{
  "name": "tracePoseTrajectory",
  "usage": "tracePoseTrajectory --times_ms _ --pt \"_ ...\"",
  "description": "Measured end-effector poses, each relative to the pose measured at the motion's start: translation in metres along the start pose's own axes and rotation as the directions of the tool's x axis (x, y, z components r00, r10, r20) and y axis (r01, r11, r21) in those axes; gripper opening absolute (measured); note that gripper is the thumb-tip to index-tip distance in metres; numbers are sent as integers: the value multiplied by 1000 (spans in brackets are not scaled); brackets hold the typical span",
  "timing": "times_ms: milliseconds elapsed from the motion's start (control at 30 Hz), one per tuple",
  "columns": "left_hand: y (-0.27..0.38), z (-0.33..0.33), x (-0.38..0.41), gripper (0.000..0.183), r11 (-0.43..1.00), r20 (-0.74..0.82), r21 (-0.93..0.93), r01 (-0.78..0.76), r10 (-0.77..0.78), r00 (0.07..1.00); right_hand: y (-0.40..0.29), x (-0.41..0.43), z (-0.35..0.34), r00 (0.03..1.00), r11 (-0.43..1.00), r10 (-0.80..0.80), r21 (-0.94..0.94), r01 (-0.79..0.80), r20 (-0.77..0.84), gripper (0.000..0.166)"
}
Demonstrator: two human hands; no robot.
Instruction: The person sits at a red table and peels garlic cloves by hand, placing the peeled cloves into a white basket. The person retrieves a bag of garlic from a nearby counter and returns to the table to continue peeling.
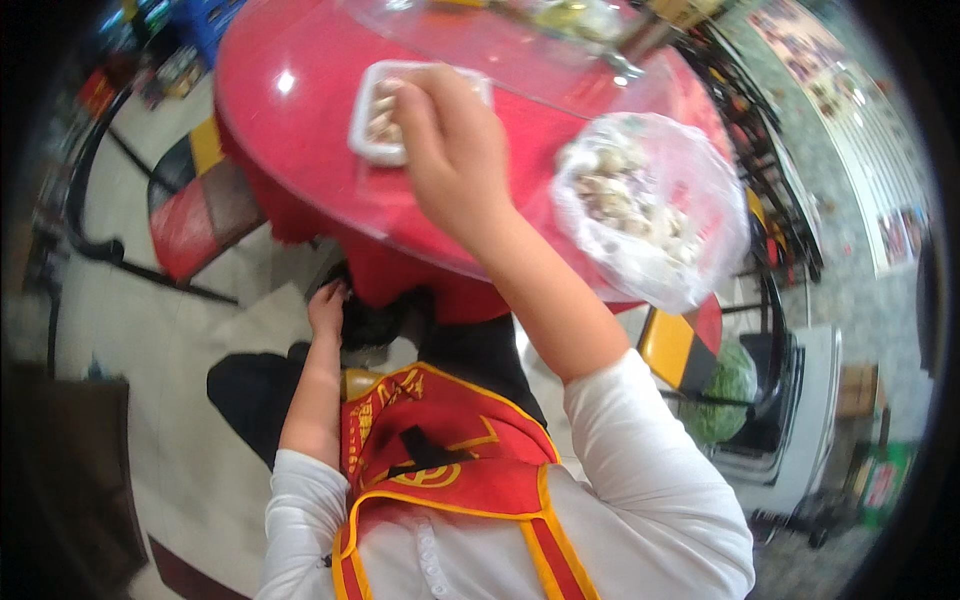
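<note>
My right hand is over a white plastic tray, its thumb and fingers curled inward. Garlic cloves lie in the part of the tray that my hand leaves visible; whether the fingertips hold a clove cannot be made out. Lower down, my left hand is below the table's edge, beside a dark bag or bin. Its fingers are bent, and what they may hold is too small to tell. To the right of my right forearm, a thin clear plastic bag gapes around several garlic bulbs.
A round table with a red cloth under a clear cover stands before me. Chairs with coloured seats flank it. A watermelon-like green round thing is at the right, near a cardboard box. A blue crate is at the upper left.
</note>
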State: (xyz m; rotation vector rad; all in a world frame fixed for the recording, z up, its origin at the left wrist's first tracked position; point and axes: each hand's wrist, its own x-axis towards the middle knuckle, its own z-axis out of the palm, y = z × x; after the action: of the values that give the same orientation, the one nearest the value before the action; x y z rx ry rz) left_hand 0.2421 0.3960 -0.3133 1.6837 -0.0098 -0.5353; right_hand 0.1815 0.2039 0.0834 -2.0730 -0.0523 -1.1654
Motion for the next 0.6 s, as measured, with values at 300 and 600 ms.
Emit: tracePoseTrajectory --times_ms 300,600 --pt "-48 1 -37 30 923 -85 375 -89 130 988 32 -14 -44 984 922 -172 -346 175 40 21" --pt "-7 0 -68 36 958 44 244 151 -167 985 66 -58 -226 767 446 627 -871 -206 140 41"
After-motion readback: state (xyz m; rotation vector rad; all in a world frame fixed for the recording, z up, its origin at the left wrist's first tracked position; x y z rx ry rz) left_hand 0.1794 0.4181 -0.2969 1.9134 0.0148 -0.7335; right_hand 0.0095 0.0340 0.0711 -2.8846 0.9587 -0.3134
